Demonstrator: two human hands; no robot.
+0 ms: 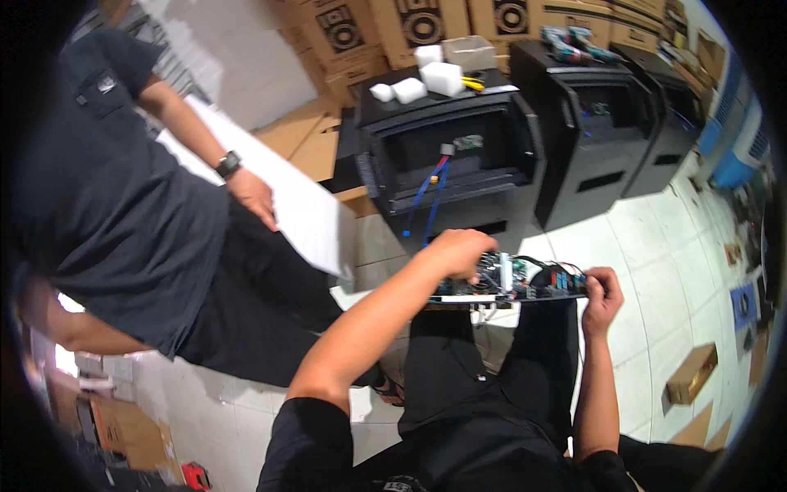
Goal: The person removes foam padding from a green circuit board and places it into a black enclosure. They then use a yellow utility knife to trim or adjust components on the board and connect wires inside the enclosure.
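I hold a dark circuit board [525,283] with small components and wires level above my lap. My left hand [457,252] rests on top of the board's left part, fingers curled over it. My right hand [601,297] pinches the board's right end. Thin wires hang below the board. Directly ahead on the floor stands an open black speaker cabinet [447,156] with blue and red wires dangling inside.
Another person in dark clothes stands at the left, a hand [252,195] with a wristwatch near a white sheet [287,193]. White foam blocks [443,78] lie on the cabinet. More black cabinets [602,123] stand right. Cardboard boxes [410,29] line the back; a small box [691,373] lies on tile.
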